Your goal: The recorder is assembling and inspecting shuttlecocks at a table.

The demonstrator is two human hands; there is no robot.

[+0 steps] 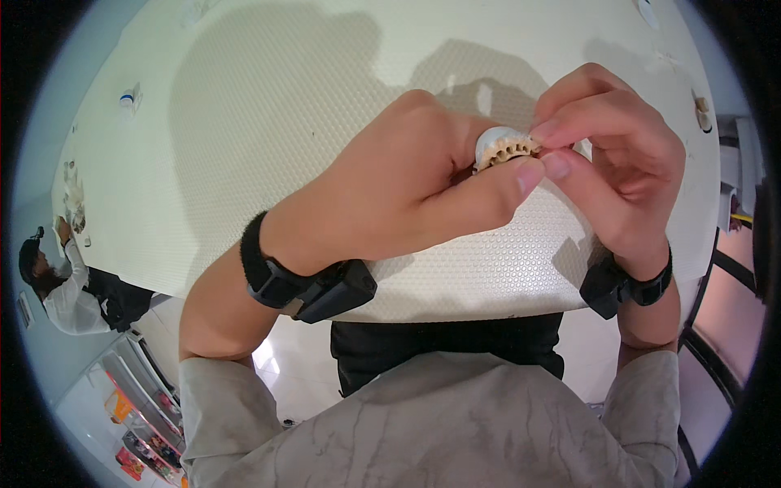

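Above the table, toward its near right, my left hand (399, 179) holds a small curved piece (506, 148) with a white back and a beige, scalloped row of tooth-like bumps and dark gaps, like a dental cast. My left thumb lies along its near side, and the other fingers are hidden behind it. At the piece's right end, the thumb and index finger of my right hand (622, 150) are pinched together. Whether they grip the piece or something tiny on it is hidden. The remaining right fingers curl loosely.
Under my hands spreads a cream, textured table (268, 138). A small white-and-blue item (127, 99) stands at far left, beige items (703, 114) at the right edge. Another person (69, 281) sits at the left edge near scattered pieces (75, 199). Shelves (142, 411) stand lower left.
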